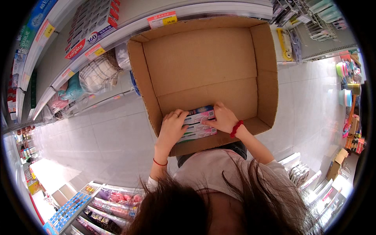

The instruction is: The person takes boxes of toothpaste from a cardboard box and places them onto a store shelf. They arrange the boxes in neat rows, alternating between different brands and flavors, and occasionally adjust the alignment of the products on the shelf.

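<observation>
An open cardboard box point(205, 55) is before me, its far rim close to the shelf edge. Against its near wall lies a small row of toothpaste cartons point(199, 124), white and pink with a dark blue one at the far side. My left hand point(174, 124) grips the left end of the cartons, fingers curled over their edge. At the right end, my right hand point(224, 119) has its thumb across the carton faces and its fingers around the far corner. The undersides of the cartons are hidden. Bare cardboard shows across the rest of the box floor.
A store shelf point(129, 25) with price tags runs along the far and left sides, bearing a Colgate carton point(91, 29). Bagged textiles point(98, 69) sit on the lower shelf. Grey tiled floor point(117, 132) extends on both sides. Behind me stand stocked racks point(117, 202).
</observation>
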Tool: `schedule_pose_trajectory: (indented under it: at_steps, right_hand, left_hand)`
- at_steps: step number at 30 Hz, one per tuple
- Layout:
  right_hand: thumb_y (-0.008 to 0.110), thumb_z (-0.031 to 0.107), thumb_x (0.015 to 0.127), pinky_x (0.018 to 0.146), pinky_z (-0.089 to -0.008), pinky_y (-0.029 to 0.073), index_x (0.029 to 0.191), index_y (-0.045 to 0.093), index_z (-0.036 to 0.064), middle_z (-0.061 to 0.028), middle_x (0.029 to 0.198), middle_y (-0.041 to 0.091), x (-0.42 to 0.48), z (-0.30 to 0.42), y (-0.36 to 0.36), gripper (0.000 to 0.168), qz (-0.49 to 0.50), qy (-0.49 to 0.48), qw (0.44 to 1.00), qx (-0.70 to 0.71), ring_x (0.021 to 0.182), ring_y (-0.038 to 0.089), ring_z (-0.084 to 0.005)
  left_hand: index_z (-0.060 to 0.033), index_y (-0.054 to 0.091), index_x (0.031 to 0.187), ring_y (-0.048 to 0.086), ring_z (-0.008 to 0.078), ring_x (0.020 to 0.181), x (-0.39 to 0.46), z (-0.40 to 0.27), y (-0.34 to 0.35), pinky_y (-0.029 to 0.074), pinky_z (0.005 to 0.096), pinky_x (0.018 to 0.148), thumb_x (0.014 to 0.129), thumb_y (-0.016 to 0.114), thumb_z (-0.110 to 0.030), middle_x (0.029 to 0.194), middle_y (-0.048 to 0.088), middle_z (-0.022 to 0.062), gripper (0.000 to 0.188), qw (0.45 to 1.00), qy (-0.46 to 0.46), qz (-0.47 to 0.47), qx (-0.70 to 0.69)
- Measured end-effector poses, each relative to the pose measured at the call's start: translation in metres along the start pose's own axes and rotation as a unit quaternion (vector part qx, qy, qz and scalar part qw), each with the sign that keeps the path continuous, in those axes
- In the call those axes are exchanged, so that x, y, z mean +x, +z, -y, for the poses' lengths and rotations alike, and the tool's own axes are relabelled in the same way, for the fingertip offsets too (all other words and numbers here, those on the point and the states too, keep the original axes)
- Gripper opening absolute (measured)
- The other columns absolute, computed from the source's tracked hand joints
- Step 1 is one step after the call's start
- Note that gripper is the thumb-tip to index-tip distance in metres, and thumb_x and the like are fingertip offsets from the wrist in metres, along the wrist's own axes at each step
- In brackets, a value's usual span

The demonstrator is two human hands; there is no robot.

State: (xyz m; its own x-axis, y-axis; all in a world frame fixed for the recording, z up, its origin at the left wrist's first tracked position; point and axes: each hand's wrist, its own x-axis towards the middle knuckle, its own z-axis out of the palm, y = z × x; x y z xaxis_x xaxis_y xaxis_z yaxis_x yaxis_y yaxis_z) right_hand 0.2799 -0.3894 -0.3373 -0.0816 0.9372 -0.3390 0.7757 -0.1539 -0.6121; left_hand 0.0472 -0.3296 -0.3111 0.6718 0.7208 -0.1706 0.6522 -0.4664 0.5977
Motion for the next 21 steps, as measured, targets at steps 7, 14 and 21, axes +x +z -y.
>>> schedule_pose_trajectory:
  at_steps: [7, 14, 21]
  right_hand:
    - [0.074, 0.039, 0.075, 0.083, -0.0446, 0.051, 0.096, 0.063, -0.006, -0.0266, 0.104, 0.06, -0.007, 0.0, -0.03, 0.051, 0.083, -0.043, 0.995, 0.038, 0.098, 0.061, -0.0424]
    - [0.079, 0.017, 0.069, 0.091, -0.044, 0.048, 0.117, 0.059, 0.005, -0.0136, 0.11, 0.063, -0.017, 0.041, -0.09, 0.054, -0.11, -0.178, 0.978, 0.008, 0.109, 0.057, -0.037]
    - [0.078, 0.01, 0.064, 0.082, -0.043, 0.051, 0.106, 0.064, 0.006, -0.0122, 0.105, 0.066, -0.02, 0.039, -0.145, 0.045, -0.051, -0.239, 0.97, 0.01, 0.097, 0.063, -0.0352]
  left_hand:
    - [-0.0036, 0.061, 0.11, 0.065, 0.0324, 0.089, 0.016, -0.013, -0.001, 0.052, 0.0417, 0.077, 0.074, 0.073, -0.017, 0.098, 0.064, 0.0117, 0.04, 0.996, 0.075, 0.013, 0.052]
    - [-0.0052, 0.058, 0.108, 0.067, 0.0279, 0.077, 0.027, -0.042, -0.039, 0.053, 0.0383, 0.063, 0.076, 0.072, -0.023, 0.087, 0.064, 0.0093, 0.039, 0.988, 0.14, 0.001, 0.059]
    - [-0.0059, 0.058, 0.12, 0.066, 0.0276, 0.085, 0.041, -0.073, -0.084, 0.053, 0.037, 0.075, 0.076, 0.074, -0.028, 0.101, 0.067, 0.0096, 0.051, 0.967, 0.239, -0.08, 0.029]
